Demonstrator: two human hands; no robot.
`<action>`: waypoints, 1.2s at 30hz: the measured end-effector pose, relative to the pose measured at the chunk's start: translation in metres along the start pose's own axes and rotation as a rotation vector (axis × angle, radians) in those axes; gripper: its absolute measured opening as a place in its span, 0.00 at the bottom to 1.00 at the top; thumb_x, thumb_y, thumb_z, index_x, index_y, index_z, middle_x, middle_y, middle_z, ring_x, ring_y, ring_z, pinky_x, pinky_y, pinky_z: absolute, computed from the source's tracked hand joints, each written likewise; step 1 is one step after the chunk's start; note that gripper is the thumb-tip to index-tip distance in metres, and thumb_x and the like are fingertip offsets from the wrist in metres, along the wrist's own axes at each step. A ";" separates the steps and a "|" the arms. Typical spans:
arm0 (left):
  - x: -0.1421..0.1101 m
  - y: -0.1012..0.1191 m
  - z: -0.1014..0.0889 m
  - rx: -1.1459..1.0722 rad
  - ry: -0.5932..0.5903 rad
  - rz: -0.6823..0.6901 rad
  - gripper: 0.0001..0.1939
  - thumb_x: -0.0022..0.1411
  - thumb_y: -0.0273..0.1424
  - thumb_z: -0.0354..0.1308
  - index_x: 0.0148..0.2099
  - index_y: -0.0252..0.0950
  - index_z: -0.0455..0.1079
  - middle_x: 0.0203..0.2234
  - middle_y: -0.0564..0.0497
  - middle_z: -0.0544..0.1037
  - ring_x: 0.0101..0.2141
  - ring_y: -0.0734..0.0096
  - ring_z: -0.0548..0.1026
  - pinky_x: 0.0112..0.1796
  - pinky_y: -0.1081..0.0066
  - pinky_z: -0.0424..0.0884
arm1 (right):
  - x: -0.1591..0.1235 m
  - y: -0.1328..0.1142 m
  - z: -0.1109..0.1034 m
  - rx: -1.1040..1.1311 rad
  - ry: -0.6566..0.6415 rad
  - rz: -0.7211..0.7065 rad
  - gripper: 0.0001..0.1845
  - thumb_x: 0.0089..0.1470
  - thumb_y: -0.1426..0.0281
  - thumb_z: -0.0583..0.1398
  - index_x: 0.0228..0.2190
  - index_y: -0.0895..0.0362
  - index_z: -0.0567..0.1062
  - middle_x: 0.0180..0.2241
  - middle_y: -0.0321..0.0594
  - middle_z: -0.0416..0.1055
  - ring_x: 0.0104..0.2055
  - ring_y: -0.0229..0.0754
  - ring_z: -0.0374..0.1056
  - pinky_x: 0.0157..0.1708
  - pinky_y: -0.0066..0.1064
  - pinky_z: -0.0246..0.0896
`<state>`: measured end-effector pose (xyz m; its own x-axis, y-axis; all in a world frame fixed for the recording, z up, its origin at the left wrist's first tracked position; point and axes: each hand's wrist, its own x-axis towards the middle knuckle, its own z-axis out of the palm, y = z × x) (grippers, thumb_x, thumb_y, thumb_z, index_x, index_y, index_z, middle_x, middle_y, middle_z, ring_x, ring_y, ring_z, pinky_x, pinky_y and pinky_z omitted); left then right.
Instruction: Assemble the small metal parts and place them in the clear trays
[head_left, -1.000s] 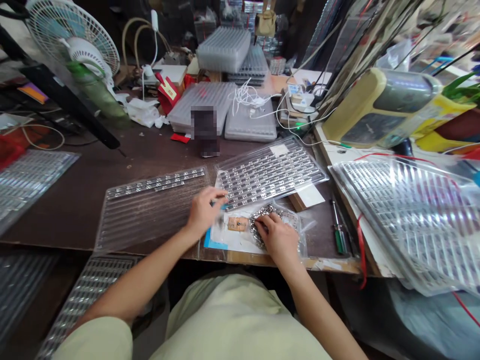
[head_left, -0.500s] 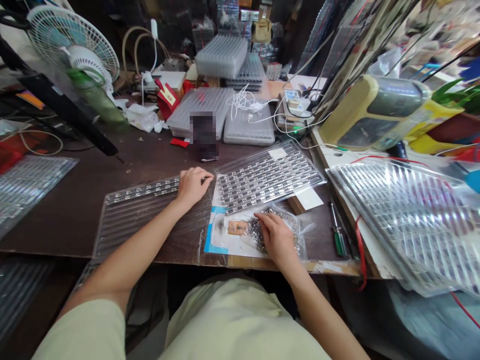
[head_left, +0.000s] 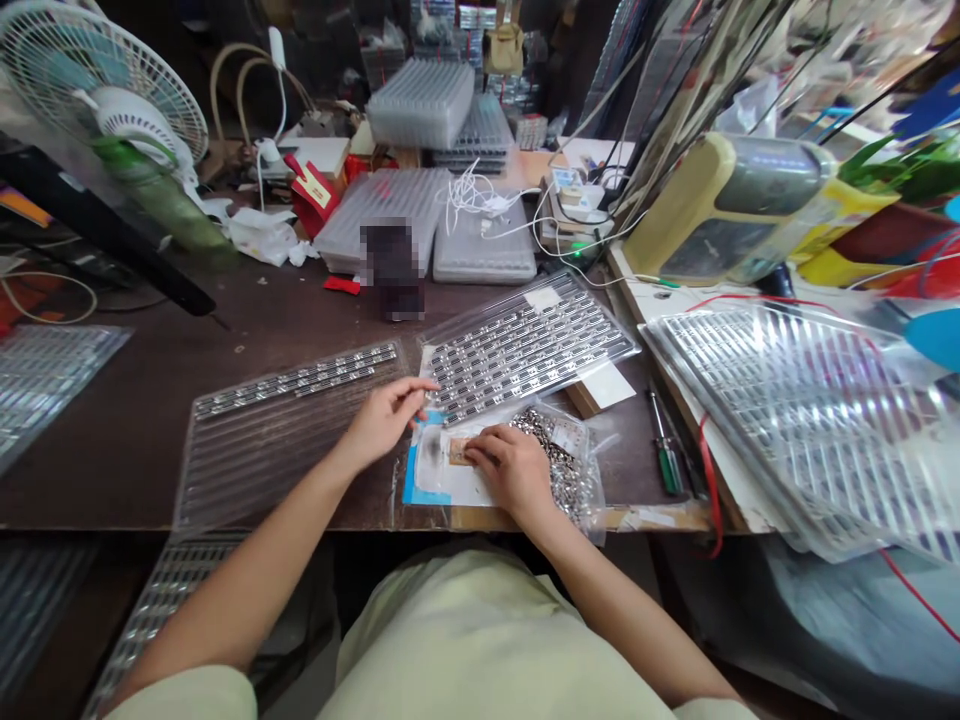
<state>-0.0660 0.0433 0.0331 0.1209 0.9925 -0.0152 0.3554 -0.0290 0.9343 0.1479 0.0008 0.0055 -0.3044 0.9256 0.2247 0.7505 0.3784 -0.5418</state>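
Observation:
My left hand (head_left: 384, 420) is at the lower left corner of a clear plastic tray (head_left: 628, 350) filled with rows of small black-and-silver connectors (head_left: 525, 345). Its index finger stretches to the tray's edge, the thumb slightly apart; I see nothing held. My right hand (head_left: 517, 468) pinches over a small tan block (head_left: 457, 452), its fingertips hiding what they may hold. That block lies on a white sheet with blue edging (head_left: 411, 480). A clear bag of small shiny metal parts (head_left: 574, 485) lies just right of the hand. To the left, another ribbed tray (head_left: 247, 470) has connectors along its top rows.
A green-handled screwdriver (head_left: 667, 465) lies at right, near stacked clear trays (head_left: 802, 430). More trays (head_left: 379, 205) and a tangled white cable (head_left: 472, 200) are at the back. A fan (head_left: 127, 100) and a black arm-like tool (head_left: 97, 220) occupy the left.
My left hand has left the partly filled tray and come right and nearer, to the full tray's corner. My right hand has moved left from the bag of metal parts onto the tan block.

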 end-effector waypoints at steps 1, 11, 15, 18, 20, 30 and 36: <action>-0.012 -0.003 0.005 -0.041 -0.020 -0.031 0.15 0.62 0.36 0.52 0.46 0.34 0.72 0.27 0.50 0.77 0.25 0.74 0.74 0.24 0.76 0.69 | 0.000 0.000 0.001 -0.019 0.002 -0.006 0.08 0.57 0.64 0.59 0.32 0.48 0.80 0.34 0.35 0.76 0.36 0.35 0.69 0.35 0.27 0.56; -0.047 -0.011 0.046 0.164 0.077 0.063 0.08 0.59 0.32 0.58 0.39 0.36 0.75 0.35 0.48 0.78 0.32 0.71 0.76 0.31 0.74 0.72 | -0.006 0.000 0.001 -0.068 -0.002 -0.040 0.09 0.58 0.65 0.58 0.38 0.47 0.79 0.35 0.36 0.74 0.37 0.37 0.67 0.35 0.28 0.54; -0.046 -0.010 0.053 0.238 0.096 0.154 0.07 0.59 0.31 0.59 0.39 0.37 0.76 0.35 0.49 0.78 0.31 0.72 0.75 0.30 0.75 0.70 | -0.012 0.005 -0.010 -0.235 0.056 0.079 0.16 0.59 0.65 0.57 0.48 0.50 0.74 0.43 0.41 0.72 0.36 0.39 0.68 0.33 0.28 0.55; -0.046 -0.011 0.057 0.279 0.089 0.184 0.06 0.59 0.31 0.60 0.39 0.38 0.76 0.34 0.49 0.78 0.29 0.73 0.74 0.28 0.75 0.69 | -0.017 0.012 -0.017 -0.342 0.044 0.149 0.18 0.58 0.63 0.58 0.50 0.52 0.72 0.47 0.43 0.70 0.34 0.39 0.68 0.30 0.29 0.56; -0.046 -0.011 0.060 0.293 0.079 0.199 0.06 0.60 0.31 0.59 0.39 0.39 0.76 0.34 0.50 0.78 0.29 0.74 0.73 0.27 0.75 0.68 | -0.018 0.015 -0.019 -0.337 0.030 0.148 0.13 0.59 0.64 0.56 0.45 0.51 0.74 0.44 0.40 0.72 0.34 0.38 0.68 0.30 0.28 0.56; -0.048 -0.011 0.065 0.437 0.108 0.255 0.06 0.60 0.33 0.59 0.39 0.41 0.77 0.32 0.50 0.77 0.34 0.70 0.74 0.34 0.72 0.70 | -0.019 0.022 -0.016 -0.105 0.197 0.117 0.12 0.62 0.66 0.52 0.34 0.54 0.75 0.35 0.39 0.73 0.38 0.39 0.67 0.37 0.28 0.58; -0.048 -0.009 0.066 0.487 0.097 0.262 0.07 0.60 0.31 0.59 0.40 0.41 0.77 0.32 0.51 0.77 0.34 0.70 0.74 0.36 0.71 0.69 | -0.015 0.021 -0.017 0.102 0.182 0.026 0.11 0.60 0.69 0.53 0.37 0.55 0.75 0.37 0.42 0.74 0.41 0.42 0.66 0.43 0.33 0.61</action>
<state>-0.0135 -0.0117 0.0023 0.1851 0.9506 0.2492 0.7148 -0.3042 0.6296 0.1782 -0.0050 0.0045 -0.1678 0.9225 0.3477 0.6904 0.3617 -0.6265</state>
